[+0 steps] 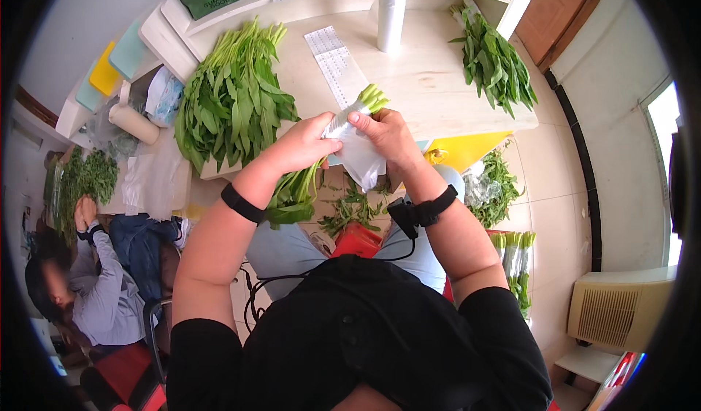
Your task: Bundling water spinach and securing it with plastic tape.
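Both of my hands grip a bunch of leafy greens, its pale cut stems pointing away from me. Thin plastic film wraps the stem end, and a loose flap hangs below. My left hand pinches the film from the left, with the bunch's leaves drooping beneath that forearm. On the right, my right hand closes around the stems, thumb pressed on the film. A large pile of long-leaved greens lies on the desk to the left. Beyond my hands are printed label sheets.
A plastic film roll stands at the back beside a bundle of greens. At left, a seated person handles finer greens. Loose leaves lie below by a red container; wrapped bundles sit at right.
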